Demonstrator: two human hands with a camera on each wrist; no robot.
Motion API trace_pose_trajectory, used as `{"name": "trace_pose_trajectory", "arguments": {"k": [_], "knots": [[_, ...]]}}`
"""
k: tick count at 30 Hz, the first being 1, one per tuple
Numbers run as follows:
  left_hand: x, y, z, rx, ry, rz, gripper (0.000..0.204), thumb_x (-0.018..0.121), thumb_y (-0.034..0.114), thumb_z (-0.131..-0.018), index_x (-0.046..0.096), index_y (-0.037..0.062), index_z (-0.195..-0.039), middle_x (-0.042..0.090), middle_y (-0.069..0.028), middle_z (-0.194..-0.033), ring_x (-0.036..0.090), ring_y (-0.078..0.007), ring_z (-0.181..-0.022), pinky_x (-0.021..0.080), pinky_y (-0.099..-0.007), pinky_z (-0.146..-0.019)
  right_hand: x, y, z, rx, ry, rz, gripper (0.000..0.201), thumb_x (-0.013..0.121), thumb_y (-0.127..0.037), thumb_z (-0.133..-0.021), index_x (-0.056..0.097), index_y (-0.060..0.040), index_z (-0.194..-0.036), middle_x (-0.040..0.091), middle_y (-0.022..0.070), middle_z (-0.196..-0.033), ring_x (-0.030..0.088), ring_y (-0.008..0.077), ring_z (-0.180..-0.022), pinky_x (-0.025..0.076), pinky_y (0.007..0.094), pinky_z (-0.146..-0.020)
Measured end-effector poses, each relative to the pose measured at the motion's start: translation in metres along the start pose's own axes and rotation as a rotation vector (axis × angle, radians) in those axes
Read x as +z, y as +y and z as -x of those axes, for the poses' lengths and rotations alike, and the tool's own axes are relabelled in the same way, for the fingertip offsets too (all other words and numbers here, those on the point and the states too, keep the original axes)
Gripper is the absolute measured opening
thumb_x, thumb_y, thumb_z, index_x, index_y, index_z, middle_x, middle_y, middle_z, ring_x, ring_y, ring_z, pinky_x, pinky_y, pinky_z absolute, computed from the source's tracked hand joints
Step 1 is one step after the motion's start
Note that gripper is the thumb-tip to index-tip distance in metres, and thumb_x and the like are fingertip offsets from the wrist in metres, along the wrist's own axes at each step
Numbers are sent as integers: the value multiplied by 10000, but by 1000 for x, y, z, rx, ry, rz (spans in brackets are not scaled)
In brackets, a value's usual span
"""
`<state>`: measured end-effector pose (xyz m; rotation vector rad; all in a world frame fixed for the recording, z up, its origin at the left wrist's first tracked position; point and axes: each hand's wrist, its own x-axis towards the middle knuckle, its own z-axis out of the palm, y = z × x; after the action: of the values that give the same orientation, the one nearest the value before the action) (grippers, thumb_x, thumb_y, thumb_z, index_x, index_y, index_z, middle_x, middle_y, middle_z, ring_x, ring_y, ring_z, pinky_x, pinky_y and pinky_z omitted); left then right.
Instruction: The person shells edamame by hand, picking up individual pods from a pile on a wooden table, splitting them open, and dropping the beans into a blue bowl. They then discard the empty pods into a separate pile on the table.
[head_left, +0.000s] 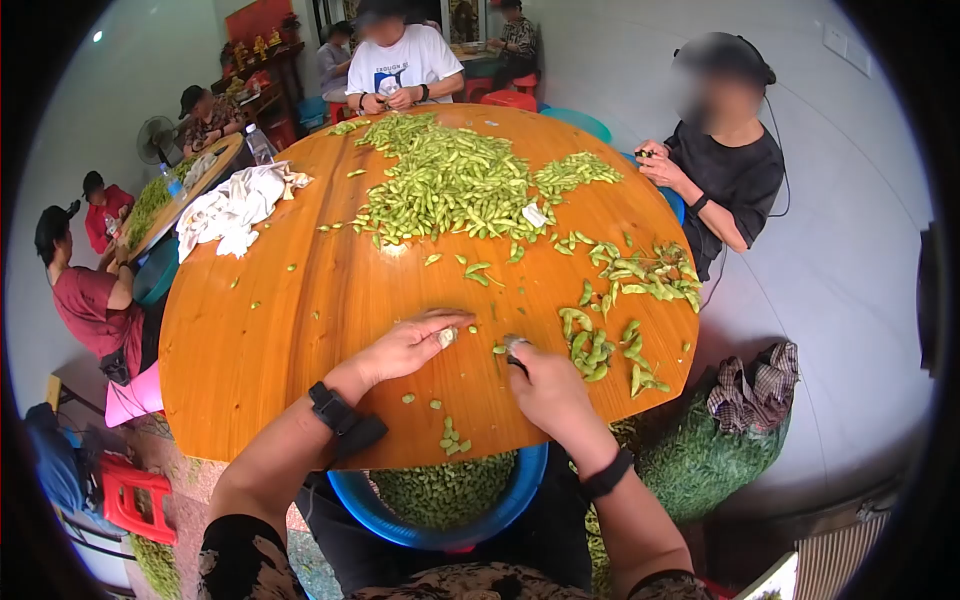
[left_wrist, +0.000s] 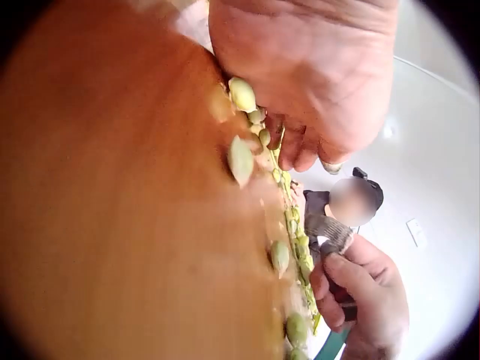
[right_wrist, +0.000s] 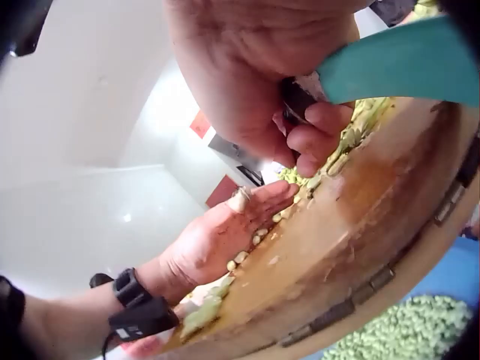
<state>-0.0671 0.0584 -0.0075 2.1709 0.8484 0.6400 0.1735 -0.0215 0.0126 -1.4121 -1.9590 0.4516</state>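
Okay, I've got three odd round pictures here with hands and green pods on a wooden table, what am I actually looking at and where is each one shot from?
No machine here: a person works with two bare hands and wears three cameras. The big picture comes from a camera on the head, looking down at a round wooden table. The other two come from cameras strapped to each wrist, so they show each hand from very close and at a tilt.

On the table lies a large heap of green pods, smaller pod piles, a few loose beans and a white cloth. Below the table edge sits a blue basin of shelled beans.

The left hand rests on the table with fingers laid over some beans. The right hand grips a small dark-handled tool; what kind is unclear. Other people sit around.
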Motion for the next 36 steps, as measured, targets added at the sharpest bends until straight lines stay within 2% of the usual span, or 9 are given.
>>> {"name": "trace_pose_trajectory", "arguments": {"k": [3,6,10,13,15,21,24,27,36], "knots": [[9,5,-11,35,-16,-10,353,429,211,-997,551,85,-1303,536,-119,-1335,460,-301,-1273,319,-400,-1108,0,0,-8,-6,-131,126,160,530,-114,-850,628,-32,-945,641,223,-834,621,416,-812,493,507,-702],[9,1,-8,114,-21,-94,342,412,267,-1013,598,67,-1219,573,-121,-1256,500,-314,-1202,375,-414,-1055,0,16,-4,-56,-86,114,155,554,-109,-826,628,-29,-936,639,221,-795,625,412,-788,499,492,-696],[9,9,13,79,-40,-40,339,402,270,-1013,614,69,-1186,585,-118,-1209,513,-315,-1161,383,-420,-1035,-7,15,-9,-13,-103,5,143,566,-113,-813,630,-39,-917,644,211,-787,626,408,-782,504,488,-700],[9,12,29,75,-36,12,364,381,290,-1024,601,65,-1206,585,-125,-1204,508,-316,-1172,372,-412,-1048,1,10,-19,-33,-115,136,131,563,-89,-808,629,-28,-904,649,212,-782,636,399,-779,510,479,-700],[10,12,40,49,13,54,496,351,425,-1027,594,43,-1231,565,-126,-1270,493,-277,-1228,341,-397,-1073,7,4,-25,-126,-101,272,123,563,-78,-808,625,-11,-891,653,210,-778,643,390,-774,511,478,-694],[8,22,61,-122,46,338,562,335,467,-1024,565,21,-1276,534,-116,-1335,452,-256,-1286,318,-369,-1093,12,2,-40,-161,-116,346,100,582,-83,-796,611,-7,-855,655,200,-770,643,382,-751,508,480,-673],[2,24,67,-43,111,283,612,326,505,-1016,563,4,-1273,525,-128,-1352,446,-264,-1296,309,-369,-1102,-1,-3,-34,-122,-113,316,108,604,-99,-781,609,-13,-846,652,197,-769,641,382,-747,508,480,-676],[-7,28,70,-123,199,280,640,297,524,-1015,556,-2,-1272,538,-135,-1339,458,-274,-1293,310,-367,-1110,-5,-11,-29,-77,-151,219,119,621,-121,-778,609,-25,-847,647,194,-771,638,379,-759,508,479,-679],[15,20,57,-99,98,162,676,270,557,-1005,544,8,-1289,516,-147,-1371,442,-301,-1304,314,-397,-1107,3,-5,-33,-97,-148,174,179,662,-196,-791,591,-35,-822,624,194,-741,617,396,-734,484,469,-648]]}}
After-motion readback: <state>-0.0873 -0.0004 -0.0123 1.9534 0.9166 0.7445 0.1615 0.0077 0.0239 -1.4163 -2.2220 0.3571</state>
